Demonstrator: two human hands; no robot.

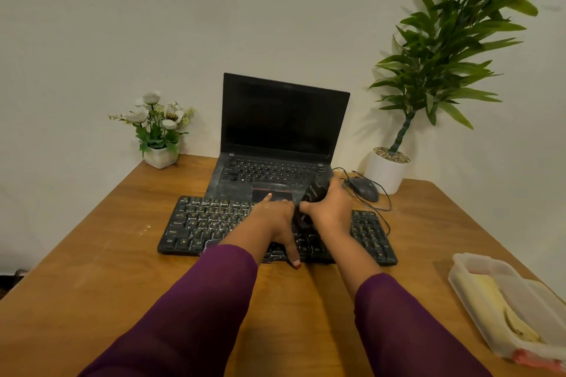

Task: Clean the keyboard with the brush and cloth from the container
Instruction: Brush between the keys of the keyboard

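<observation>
While the left hand (272,217) lies flat on the middle of the black keyboard (211,223) with its fingers straight and spread wide, the right hand (332,208) curls tightly round a dark brush (317,190) just beside it. The brush sits over the keyboard's upper edge, at about 1 o'clock from the left hand; its bristles are too dark to make out. The keyboard lies across the centre of the wooden desk (107,254). An open laptop (281,119) with a dark screen stands at 12 o'clock from it, touching its far edge. A corded mouse (364,188) lies at 2 o'clock. At 4 o'clock, near the desk's edge, a clear plastic container (471,260) holds a yellow cloth (490,294). White flowers (156,122) stand at 11 o'clock, a leafy plant (444,49) at 1 o'clock.
</observation>
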